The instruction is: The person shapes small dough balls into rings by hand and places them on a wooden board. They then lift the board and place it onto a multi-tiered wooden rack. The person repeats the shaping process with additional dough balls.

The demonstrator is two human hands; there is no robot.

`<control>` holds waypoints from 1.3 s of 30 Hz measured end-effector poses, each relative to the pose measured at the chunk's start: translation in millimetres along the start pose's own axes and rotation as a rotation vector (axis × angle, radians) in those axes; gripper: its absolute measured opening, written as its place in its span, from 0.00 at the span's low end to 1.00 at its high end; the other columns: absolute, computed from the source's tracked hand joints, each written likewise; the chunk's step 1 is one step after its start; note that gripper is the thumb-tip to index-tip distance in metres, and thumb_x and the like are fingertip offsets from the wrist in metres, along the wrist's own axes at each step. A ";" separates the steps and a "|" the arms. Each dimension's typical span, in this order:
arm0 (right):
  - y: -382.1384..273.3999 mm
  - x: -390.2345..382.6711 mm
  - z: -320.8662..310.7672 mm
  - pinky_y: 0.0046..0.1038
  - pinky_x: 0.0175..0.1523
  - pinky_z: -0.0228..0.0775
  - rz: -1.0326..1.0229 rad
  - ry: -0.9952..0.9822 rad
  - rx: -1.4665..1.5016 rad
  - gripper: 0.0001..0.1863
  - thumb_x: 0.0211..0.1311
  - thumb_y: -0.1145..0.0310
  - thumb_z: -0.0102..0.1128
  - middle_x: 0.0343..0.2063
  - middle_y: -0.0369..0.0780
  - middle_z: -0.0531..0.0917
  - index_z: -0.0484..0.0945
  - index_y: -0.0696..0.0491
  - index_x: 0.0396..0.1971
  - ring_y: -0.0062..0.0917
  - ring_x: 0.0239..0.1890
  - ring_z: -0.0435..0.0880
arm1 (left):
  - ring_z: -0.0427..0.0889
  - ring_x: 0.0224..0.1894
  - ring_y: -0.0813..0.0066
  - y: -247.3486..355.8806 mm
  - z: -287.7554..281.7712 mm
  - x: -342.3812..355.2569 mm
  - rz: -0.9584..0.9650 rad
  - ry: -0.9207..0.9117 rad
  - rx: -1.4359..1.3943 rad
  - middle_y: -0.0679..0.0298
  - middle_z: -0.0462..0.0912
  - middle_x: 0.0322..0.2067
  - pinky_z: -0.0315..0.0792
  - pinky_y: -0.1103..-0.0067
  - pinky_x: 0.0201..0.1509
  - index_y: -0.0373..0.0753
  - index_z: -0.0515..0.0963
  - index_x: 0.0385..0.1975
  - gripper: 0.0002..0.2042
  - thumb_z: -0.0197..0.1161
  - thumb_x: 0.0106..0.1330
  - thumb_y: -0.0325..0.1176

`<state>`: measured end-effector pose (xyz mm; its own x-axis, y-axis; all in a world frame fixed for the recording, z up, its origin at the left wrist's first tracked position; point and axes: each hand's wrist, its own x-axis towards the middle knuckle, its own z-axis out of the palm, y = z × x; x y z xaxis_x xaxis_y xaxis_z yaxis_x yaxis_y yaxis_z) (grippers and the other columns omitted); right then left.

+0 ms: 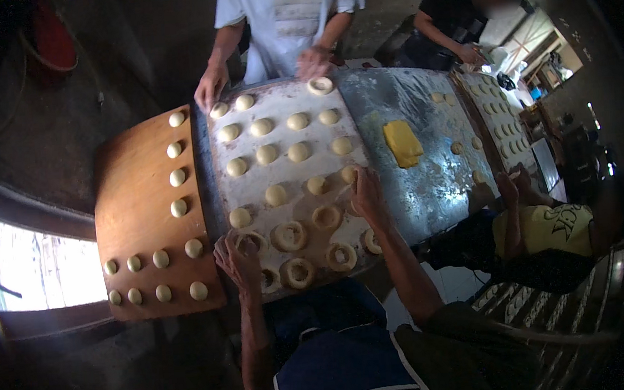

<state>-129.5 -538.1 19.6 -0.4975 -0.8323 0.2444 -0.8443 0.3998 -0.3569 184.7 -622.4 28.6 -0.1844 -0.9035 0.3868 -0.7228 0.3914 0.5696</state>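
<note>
Overlapping a dough ball point(348, 173), the right hand point(367, 193) partly hides it.

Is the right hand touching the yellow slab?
Apart: the head view shows a strip of grey tabletop between the right hand and the yellow slab.

A red container point(54, 38) is noted at 10 o'clock in view, a bright window point(42, 272) between 8 and 9, a white-shirted person point(291, 32) at 12, a dark-shirted person point(453, 25) between 1 and 2, and a yellow-shirted person point(546, 231) just past 3.
</note>
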 end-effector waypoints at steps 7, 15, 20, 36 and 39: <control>56.4 28.6 63.2 0.42 0.55 0.65 -0.247 -0.102 -0.050 0.16 0.58 0.71 0.51 0.44 0.52 0.75 0.71 0.61 0.46 0.44 0.48 0.74 | 0.66 0.57 0.48 86.9 155.6 8.4 0.242 -0.069 -0.130 0.47 0.72 0.50 0.58 0.59 0.63 0.36 0.71 0.51 0.20 0.58 0.57 0.30; 55.6 29.4 47.6 0.41 0.46 0.69 -0.097 -0.369 0.164 0.16 0.52 0.72 0.56 0.31 0.53 0.77 0.72 0.63 0.41 0.47 0.35 0.77 | 0.74 0.40 0.49 91.2 183.8 36.8 0.261 -0.446 0.083 0.49 0.75 0.34 0.65 0.61 0.50 0.35 0.71 0.39 0.18 0.65 0.48 0.30; 101.3 -2.7 -32.1 0.38 0.43 0.71 0.013 -0.344 0.835 0.19 0.48 0.65 0.67 0.32 0.51 0.80 0.75 0.58 0.39 0.44 0.37 0.80 | 0.73 0.32 0.61 178.7 146.9 40.8 0.101 -0.659 -0.080 0.57 0.71 0.24 0.67 0.70 0.45 0.35 0.68 0.32 0.16 0.68 0.46 0.28; 424.3 -29.5 -153.6 0.38 0.38 0.72 0.572 0.013 0.107 0.14 0.43 0.64 0.70 0.26 0.49 0.81 0.78 0.55 0.27 0.43 0.32 0.79 | 0.74 0.46 0.49 434.0 315.9 -68.5 0.594 -0.475 -0.118 0.50 0.77 0.38 0.64 0.60 0.53 0.34 0.69 0.42 0.18 0.63 0.54 0.33; 406.6 -35.4 -159.0 0.34 0.34 0.73 0.575 -0.009 0.299 0.15 0.40 0.68 0.72 0.25 0.45 0.81 0.76 0.56 0.28 0.34 0.29 0.81 | 0.77 0.44 0.52 437.7 316.6 -73.2 0.379 -0.769 -0.558 0.51 0.78 0.37 0.68 0.62 0.50 0.32 0.72 0.43 0.18 0.64 0.56 0.36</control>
<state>-486.9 -285.1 9.2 -0.8507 -0.5213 -0.0675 -0.3514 0.6595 -0.6645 -329.0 -440.2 20.1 -0.8558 -0.4940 0.1536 -0.1512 0.5229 0.8389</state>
